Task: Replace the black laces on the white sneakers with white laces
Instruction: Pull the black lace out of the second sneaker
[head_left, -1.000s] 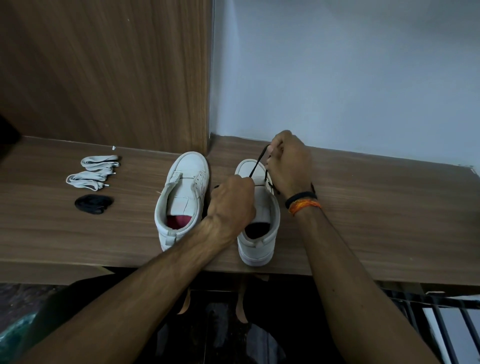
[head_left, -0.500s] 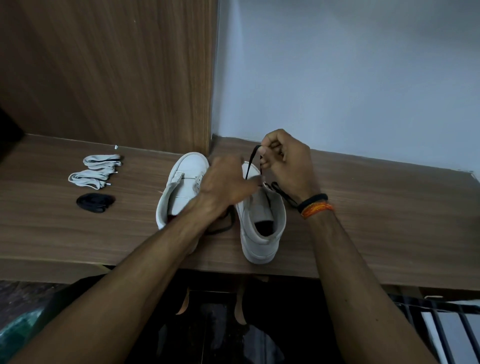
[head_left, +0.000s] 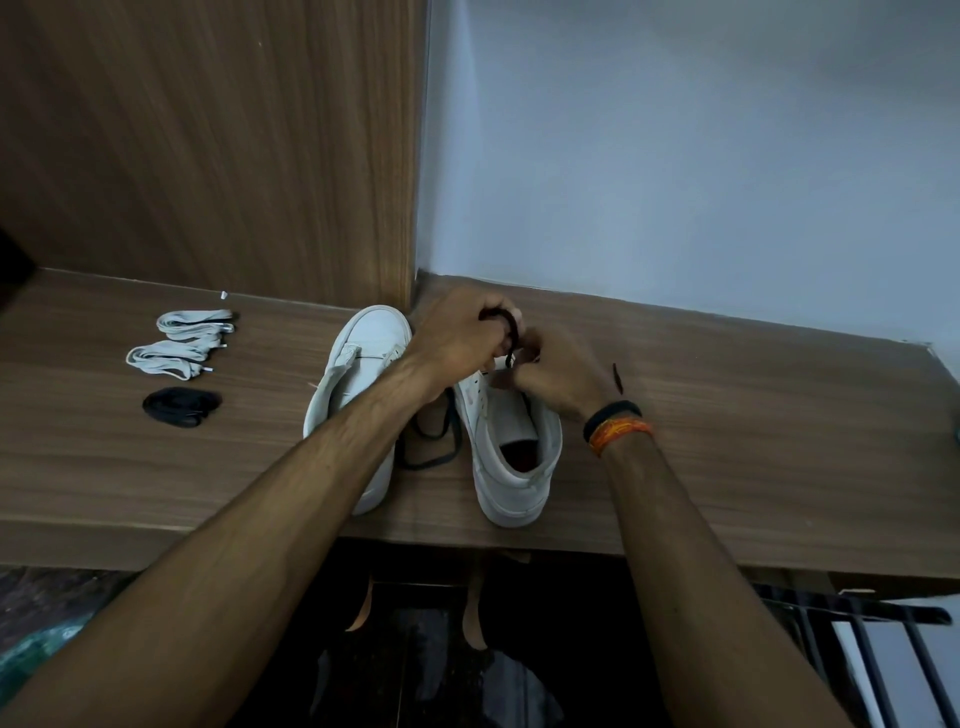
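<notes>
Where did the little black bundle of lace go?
The bundled black lace lies on the wooden shelf, far left in the head view, just below the two white laces and left of the sneakers.

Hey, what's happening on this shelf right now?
A person is unlacing the right-hand white sneaker. The left hand grips the black lace at the toe end and the right hand works beside it. Slack lace lies between the shoes. Two white laces and a bundled black lace wait nearby.
</notes>
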